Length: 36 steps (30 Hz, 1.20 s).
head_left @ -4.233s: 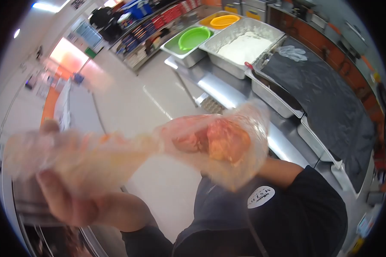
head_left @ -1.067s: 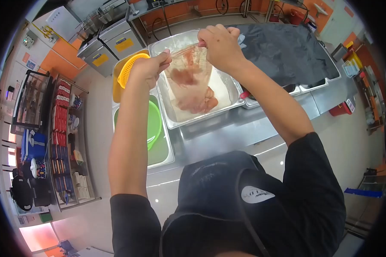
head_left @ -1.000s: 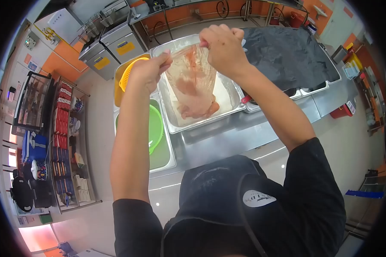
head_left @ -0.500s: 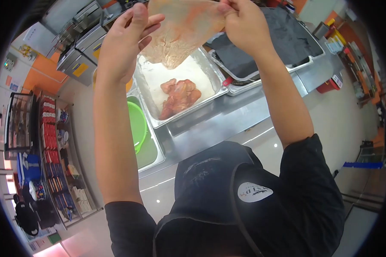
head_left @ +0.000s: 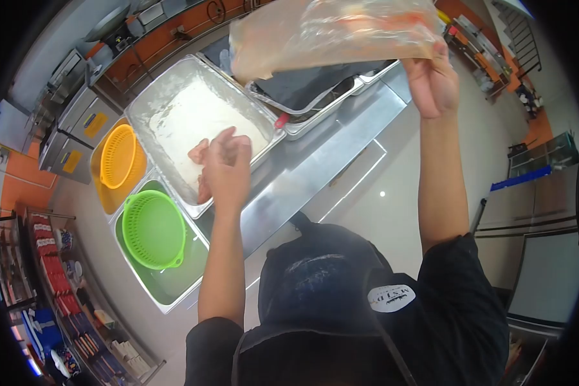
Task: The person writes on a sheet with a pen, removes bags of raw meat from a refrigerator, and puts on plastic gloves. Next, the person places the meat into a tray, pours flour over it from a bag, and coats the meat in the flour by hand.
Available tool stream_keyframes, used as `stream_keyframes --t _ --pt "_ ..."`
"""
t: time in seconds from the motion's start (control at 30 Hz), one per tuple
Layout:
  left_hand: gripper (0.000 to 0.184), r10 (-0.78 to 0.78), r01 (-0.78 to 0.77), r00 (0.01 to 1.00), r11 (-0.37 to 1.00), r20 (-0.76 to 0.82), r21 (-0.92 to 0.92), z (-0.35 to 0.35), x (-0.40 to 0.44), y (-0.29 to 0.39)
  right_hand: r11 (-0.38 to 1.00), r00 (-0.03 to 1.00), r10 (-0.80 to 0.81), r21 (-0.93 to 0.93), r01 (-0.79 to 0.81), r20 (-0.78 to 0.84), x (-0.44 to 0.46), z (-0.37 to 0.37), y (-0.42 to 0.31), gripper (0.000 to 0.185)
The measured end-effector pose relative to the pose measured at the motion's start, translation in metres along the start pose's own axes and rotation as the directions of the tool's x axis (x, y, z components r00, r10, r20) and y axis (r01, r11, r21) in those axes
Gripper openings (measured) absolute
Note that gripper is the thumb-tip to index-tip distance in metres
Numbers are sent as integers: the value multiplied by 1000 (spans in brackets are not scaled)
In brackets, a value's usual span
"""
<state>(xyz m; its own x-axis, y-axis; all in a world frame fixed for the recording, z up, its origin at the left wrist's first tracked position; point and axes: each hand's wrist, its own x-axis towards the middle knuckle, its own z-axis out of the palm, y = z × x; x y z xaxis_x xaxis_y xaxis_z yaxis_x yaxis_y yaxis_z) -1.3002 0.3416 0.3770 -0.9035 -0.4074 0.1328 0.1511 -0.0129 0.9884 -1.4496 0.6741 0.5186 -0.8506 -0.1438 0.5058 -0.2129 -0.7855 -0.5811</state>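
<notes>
My right hand [head_left: 433, 80] is closed on one end of a clear plastic bag [head_left: 328, 38], smeared orange inside, which stretches out to the left at the top of the view. My left hand [head_left: 228, 167] hovers over the near part of a metal tray [head_left: 138, 122] of white flour [head_left: 190, 112], its fingers partly bent and apart. Pieces of raw meat [head_left: 199, 152] lie on the flour beside and beneath this hand, which hides part of them. Whether the hand touches the meat is unclear.
Left of the tray sit a yellow basket [head_left: 119, 156] and a green basket [head_left: 153, 229], each in a metal pan. Black sheeting [head_left: 302, 87] covers trays on the right. The steel table edge [head_left: 328, 151] runs diagonally; shelves [head_left: 71, 296] stand at lower left.
The meat has left the bag and lies on the flour. My left hand has let go of the bag and come down over the tray. My right hand has moved right with the bag.
</notes>
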Motion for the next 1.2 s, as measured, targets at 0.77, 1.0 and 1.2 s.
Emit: stream_keyframes --t 0.77,1.0,1.2 --pt "31 -374 -255 837 379 399 890 262 178 -25 868 975 -206 475 144 81 -15 -254 -171 49" --pt "24 -151 -334 912 266 382 904 268 258 -5 872 976 -215 455 183 19 -18 -293 -203 45" --pt "25 -16 -433 900 -138 435 891 310 342 41 829 985 -138 556 58 103 3 -281 -177 46"
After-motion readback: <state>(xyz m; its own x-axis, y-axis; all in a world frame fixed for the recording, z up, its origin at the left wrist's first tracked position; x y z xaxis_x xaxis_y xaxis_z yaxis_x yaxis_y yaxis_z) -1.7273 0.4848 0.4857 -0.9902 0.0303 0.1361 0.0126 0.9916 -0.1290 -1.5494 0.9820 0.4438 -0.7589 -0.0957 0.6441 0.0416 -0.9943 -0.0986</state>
